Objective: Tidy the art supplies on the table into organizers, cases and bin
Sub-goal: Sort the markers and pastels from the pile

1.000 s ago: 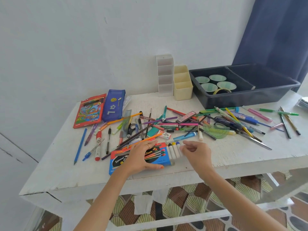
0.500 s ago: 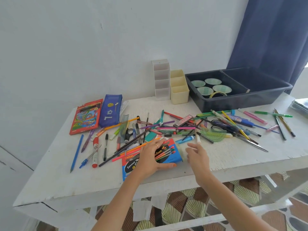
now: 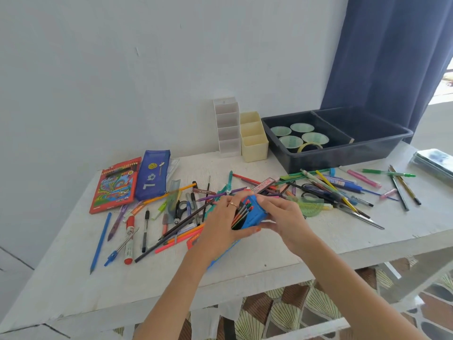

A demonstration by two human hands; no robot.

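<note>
A blue pencil box point(image 3: 252, 213) with coloured pencils showing in its window is tilted up off the white table point(image 3: 269, 256). My left hand point(image 3: 220, 227) grips it from the left and below. My right hand point(image 3: 282, 217) holds its right end, fingers curled round it. Loose pens, pencils and markers point(image 3: 326, 187) lie scattered behind the hands. A red pencil box point(image 3: 114, 184) and a blue pencil case point(image 3: 152, 174) sit at the far left.
A white organizer point(image 3: 226, 127) and a cream organizer point(image 3: 253, 137) stand at the wall. A dark bin point(image 3: 338, 136) with tape rolls sits at the back right. Scissors point(image 3: 180, 208), a green protractor point(image 3: 310, 206) and a flat stack point(image 3: 434, 163) at the right edge.
The blue pencil box lay flat under my left hand; now both hands hold it tilted up off the table. My right hand moved in from the box's right side onto its end.
</note>
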